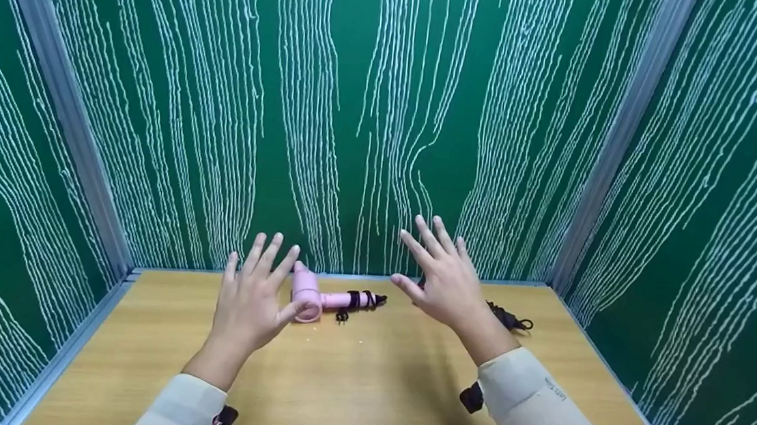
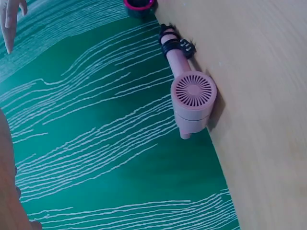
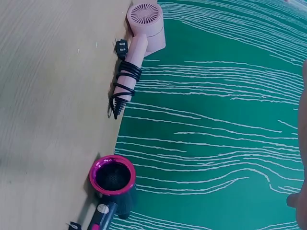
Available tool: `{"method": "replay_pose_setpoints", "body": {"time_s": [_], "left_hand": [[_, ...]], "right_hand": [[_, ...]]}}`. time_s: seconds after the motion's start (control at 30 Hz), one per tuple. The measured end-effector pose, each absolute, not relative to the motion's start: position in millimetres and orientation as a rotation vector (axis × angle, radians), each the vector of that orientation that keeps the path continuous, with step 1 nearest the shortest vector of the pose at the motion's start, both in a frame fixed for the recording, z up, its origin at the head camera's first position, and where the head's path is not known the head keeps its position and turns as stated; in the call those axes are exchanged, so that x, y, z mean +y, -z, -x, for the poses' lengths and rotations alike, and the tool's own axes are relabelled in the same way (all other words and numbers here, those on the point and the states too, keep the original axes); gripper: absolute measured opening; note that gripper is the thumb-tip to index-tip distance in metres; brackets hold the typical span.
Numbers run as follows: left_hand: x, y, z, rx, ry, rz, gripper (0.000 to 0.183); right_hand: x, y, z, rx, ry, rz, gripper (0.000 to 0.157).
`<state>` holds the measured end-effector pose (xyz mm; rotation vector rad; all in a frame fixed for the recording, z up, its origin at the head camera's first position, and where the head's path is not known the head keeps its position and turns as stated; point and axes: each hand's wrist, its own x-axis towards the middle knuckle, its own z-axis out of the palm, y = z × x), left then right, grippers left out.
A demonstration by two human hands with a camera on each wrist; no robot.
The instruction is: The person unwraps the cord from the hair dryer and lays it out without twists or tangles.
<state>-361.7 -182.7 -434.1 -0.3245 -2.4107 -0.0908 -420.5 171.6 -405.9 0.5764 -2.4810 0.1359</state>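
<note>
Left grip (image 1: pixel 248 305) and right grip (image 1: pixel 449 286) spread wide, empty; pink hairdryer (image 1: pixel 309 295) lies between them.

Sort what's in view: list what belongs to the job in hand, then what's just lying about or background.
Likely the job, though neither dryer is held:
- pink hair dryer, with its black cord wound round the handle
- dark hair dryer with a pink rim

Background, probably; I see no clear stray item:
- wooden table
- green panels with white lines
- metal posts
</note>
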Motion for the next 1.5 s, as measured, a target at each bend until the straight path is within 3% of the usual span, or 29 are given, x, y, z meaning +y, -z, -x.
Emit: {"method": "replay_pose_setpoints", "body": {"time_s": [0.8, 1.13, 1.4, 1.5], "left_hand": [[-211, 483, 404, -2.632, 0.442, 0.085, 0.095], [-217, 513, 428, -2.646, 1.110, -0.064, 0.090], [-210, 534, 448, -2.502, 1.720, -0.201, 0.104], [-203, 540, 453, -2.463, 1.804, -0.224, 0.097]], "right_hand": [[145, 462, 465, -2.697, -0.309, -0.505, 0.080], [120, 493, 481, -2.900, -0.536, -0.449, 0.080], [95, 525, 498, -3.014, -0.648, -0.450, 0.076], [87, 537, 505, -3.044, -0.671, -0.463, 0.076]]}}
